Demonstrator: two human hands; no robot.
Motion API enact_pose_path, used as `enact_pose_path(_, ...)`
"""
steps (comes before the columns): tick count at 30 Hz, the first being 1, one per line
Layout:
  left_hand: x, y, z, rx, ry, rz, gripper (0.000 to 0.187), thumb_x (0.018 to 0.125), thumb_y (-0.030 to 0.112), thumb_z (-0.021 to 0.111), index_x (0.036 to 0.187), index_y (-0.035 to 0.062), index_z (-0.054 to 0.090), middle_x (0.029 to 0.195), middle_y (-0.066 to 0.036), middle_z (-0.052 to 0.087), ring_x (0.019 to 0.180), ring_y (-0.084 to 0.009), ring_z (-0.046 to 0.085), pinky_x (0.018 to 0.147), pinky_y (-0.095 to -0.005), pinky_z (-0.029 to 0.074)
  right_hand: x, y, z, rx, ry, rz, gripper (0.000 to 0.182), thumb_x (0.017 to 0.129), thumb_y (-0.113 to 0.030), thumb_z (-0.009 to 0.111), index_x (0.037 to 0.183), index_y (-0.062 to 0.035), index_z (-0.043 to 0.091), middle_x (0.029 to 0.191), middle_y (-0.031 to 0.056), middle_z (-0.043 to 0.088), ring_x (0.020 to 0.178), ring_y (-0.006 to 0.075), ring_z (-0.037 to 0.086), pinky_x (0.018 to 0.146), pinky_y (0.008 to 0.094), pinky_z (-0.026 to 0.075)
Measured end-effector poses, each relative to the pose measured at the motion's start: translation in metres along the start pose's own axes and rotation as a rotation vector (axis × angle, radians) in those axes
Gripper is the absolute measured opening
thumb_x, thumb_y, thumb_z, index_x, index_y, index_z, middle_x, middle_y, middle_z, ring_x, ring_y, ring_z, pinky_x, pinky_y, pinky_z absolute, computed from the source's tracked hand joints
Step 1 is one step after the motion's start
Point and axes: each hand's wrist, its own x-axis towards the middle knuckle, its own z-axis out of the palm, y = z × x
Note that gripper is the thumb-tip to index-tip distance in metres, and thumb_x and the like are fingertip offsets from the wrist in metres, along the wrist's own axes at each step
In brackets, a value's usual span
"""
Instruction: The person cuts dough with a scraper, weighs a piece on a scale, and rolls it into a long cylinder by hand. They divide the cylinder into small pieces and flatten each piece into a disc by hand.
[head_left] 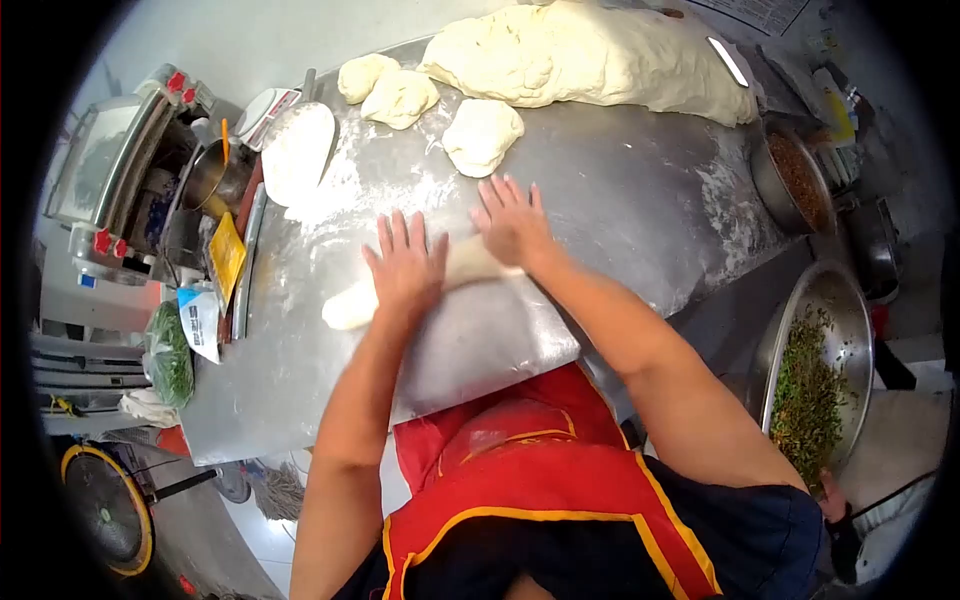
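Observation:
A pale log of dough (470,262) lies across the metal table near its front edge. My left hand (408,268) rests flat on the log's left part, fingers stretched forward. Over the log's right end lies my right hand (515,225), palm down with fingers spread. Beyond my hands sits a dough lump (483,137). Two more lumps, one at the back (366,77) and one in front of it (400,98), touch or nearly touch each other. A very large mass of dough (580,60) stretches along the table's back edge.
Flour dusts the metal table (620,190). On the left stand a scoop of white flour (298,150), a pot (217,180), a yellow packet (227,258) and a roller machine (110,170). To the right are a bowl of brown filling (797,180) and a large bowl of chopped greens (815,390), with another person's hand (832,497) beside it.

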Motion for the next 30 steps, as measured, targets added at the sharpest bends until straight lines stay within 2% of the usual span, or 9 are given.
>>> enact_pose_path(6,-0.024,-0.013,-0.026,-0.135,-0.098,0.331,0.055,0.095,0.039,0.049,0.142,0.0094,0.043,0.147,-0.015,0.039,0.141,-0.0334,0.026,0.112,-0.0577,0.020,-0.029,-0.018,-0.047,0.042,-0.307,-0.172,0.046,0.094,-0.031,0.047,0.129,-0.0026,0.053,0.139,0.0182,0.047,0.130,0.0327,0.042,0.111,0.0508,0.027)
enact_pose_path(8,-0.073,-0.013,-0.024,-0.173,-0.064,0.397,0.058,0.091,0.036,0.056,0.142,0.0096,0.043,0.146,-0.016,0.040,0.140,-0.0357,0.027,0.112,-0.0583,0.019,-0.078,-0.025,-0.071,0.053,-0.131,-0.315,0.046,0.088,-0.025,0.054,0.127,-0.0006,0.054,0.137,0.0194,0.048,0.125,0.0339,0.046,0.109,0.0487,0.031)
enact_pose_path(13,-0.134,0.003,-0.015,-0.141,0.024,0.275,0.068,0.090,0.038,0.058,0.147,0.0099,0.034,0.149,-0.022,0.032,0.140,-0.0459,0.020,0.112,-0.0628,0.009,-0.140,-0.054,-0.078,0.166,-0.122,-0.091,0.066,0.079,-0.026,0.067,0.133,0.0051,0.046,0.139,0.0234,0.044,0.134,0.0341,0.037,0.112,0.0521,0.026)
enact_pose_path(16,-0.090,0.002,-0.004,-0.072,0.083,0.205,0.064,0.092,0.040,0.054,0.146,0.0100,0.036,0.147,-0.022,0.035,0.139,-0.0452,0.025,0.109,-0.0654,0.012,-0.073,-0.049,-0.077,0.072,-0.361,0.017,0.065,0.086,-0.032,0.061,0.137,0.0044,0.042,0.143,0.0215,0.041,0.136,0.0321,0.034,0.114,0.0523,0.021)
enact_pose_path(23,0.021,-0.012,0.015,0.040,0.178,0.104,0.050,0.097,0.035,0.046,0.136,0.0044,0.045,0.140,-0.022,0.045,0.132,-0.0390,0.040,0.106,-0.0588,0.029,0.009,-0.018,-0.011,-0.100,0.029,0.083,0.056,0.099,-0.041,0.038,0.136,0.0004,0.043,0.144,0.0170,0.041,0.135,0.0299,0.035,0.112,0.0552,0.022)
enact_pose_path(27,0.014,0.015,0.020,-0.569,0.137,0.421,0.042,0.092,0.022,0.047,0.126,-0.0031,0.053,0.124,-0.026,0.056,0.118,-0.0404,0.052,0.108,-0.0475,0.032,-0.050,-0.037,-0.047,0.304,-0.208,-0.118,0.043,0.093,-0.029,0.048,0.126,-0.0017,0.052,0.130,0.0168,0.051,0.124,0.0328,0.045,0.109,0.0552,0.027)
enact_pose_path(28,-0.011,0.036,-0.031,-0.360,-0.272,0.377,0.043,0.090,0.019,0.050,0.128,-0.0022,0.051,0.129,-0.024,0.054,0.123,-0.0388,0.049,0.109,-0.0484,0.031,-0.070,-0.041,-0.055,0.252,-0.109,-0.168,0.039,0.090,-0.024,0.052,0.122,-0.0022,0.055,0.123,0.0162,0.054,0.119,0.0336,0.048,0.107,0.0549,0.029)
enact_pose_path(29,-0.038,0.031,0.014,-0.478,0.078,0.420,0.047,0.090,0.019,0.050,0.132,-0.0010,0.048,0.136,-0.021,0.050,0.130,-0.0355,0.044,0.110,-0.0485,0.028,-0.083,-0.052,-0.082,0.000,-0.157,-0.289,0.040,0.083,-0.017,0.058,0.119,-0.0008,0.055,0.113,0.0152,0.055,0.110,0.0345,0.051,0.104,0.0556,0.032)
enact_pose_path(30,-0.063,0.032,0.004,-0.384,0.088,0.477,0.043,0.094,0.019,0.043,0.131,-0.0030,0.047,0.134,-0.020,0.050,0.130,-0.0340,0.043,0.110,-0.0474,0.028,-0.102,-0.053,-0.090,0.372,-0.304,-0.097,0.048,0.083,-0.020,0.062,0.125,0.0014,0.051,0.123,0.0183,0.052,0.120,0.0366,0.046,0.105,0.0559,0.030)
